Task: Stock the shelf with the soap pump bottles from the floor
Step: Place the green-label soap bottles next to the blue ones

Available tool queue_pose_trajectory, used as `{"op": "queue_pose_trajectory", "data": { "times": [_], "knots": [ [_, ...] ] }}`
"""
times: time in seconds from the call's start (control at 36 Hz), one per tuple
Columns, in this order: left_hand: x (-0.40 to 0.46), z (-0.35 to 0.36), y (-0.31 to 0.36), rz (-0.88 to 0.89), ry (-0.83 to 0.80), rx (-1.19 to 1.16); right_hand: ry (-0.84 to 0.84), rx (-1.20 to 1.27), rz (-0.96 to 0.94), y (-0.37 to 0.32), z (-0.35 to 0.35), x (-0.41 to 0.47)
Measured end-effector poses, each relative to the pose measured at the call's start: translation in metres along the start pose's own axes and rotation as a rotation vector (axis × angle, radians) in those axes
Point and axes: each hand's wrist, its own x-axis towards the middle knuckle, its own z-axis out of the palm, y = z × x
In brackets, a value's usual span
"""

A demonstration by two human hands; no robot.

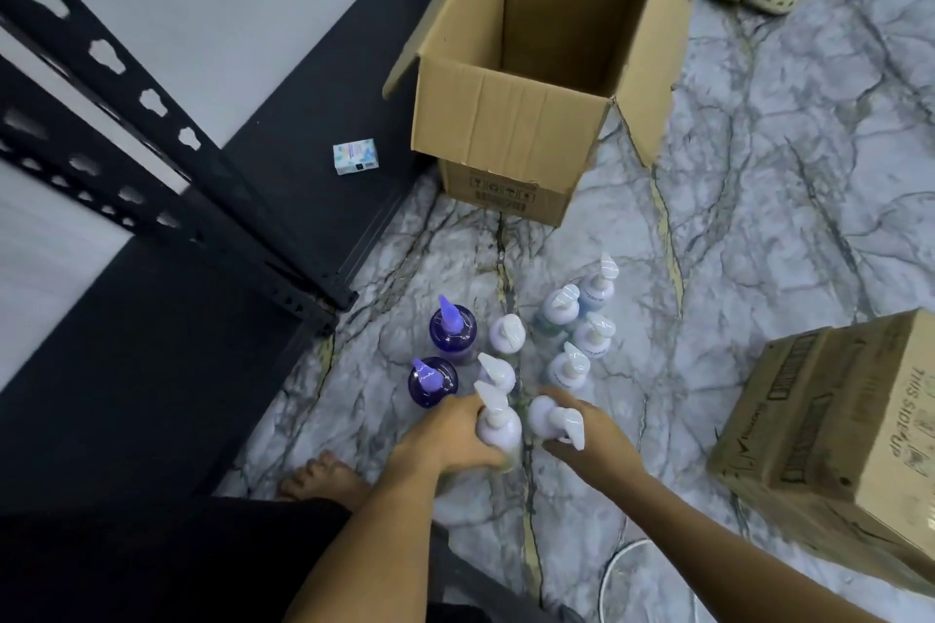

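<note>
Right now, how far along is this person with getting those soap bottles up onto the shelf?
Early, it seems. The only shelf board in view holds just a small carton, no bottles. In hand: the left hand and right hand each grip a white pump bottle. Left on the floor: two purple bottles and about six more pale ones.

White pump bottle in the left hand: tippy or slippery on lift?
Probably stable in the grip: the left hand wraps the white pump bottle round its body. It looks rigid plastic, so it is unlikely to flex. The smooth, glossy surface may be slippery. It is tall with a pump head on top, so once set down it could tip if nudged.
</note>
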Motion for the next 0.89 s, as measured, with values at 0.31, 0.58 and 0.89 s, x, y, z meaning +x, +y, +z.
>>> {"op": "queue_pose_trajectory", "data": {
  "times": [0.31, 0.58, 0.89],
  "knots": [
    [-0.042, -0.028, 0.024, 0.023, 0.154, -0.213, 0.144, 0.26, -0.153, -0.017, -0.047, -0.038],
    [-0.103, -0.071, 0.057, 0.143, 0.443, -0.335, 0.299, 0.517, -0.263, -0.069, -0.106, -0.051],
    [-0.225, -0.165, 0.087, 0.388, 0.858, -0.441, 0.391, 0.609, -0.626, -0.22, -0.194, -0.068]
  ]
}}
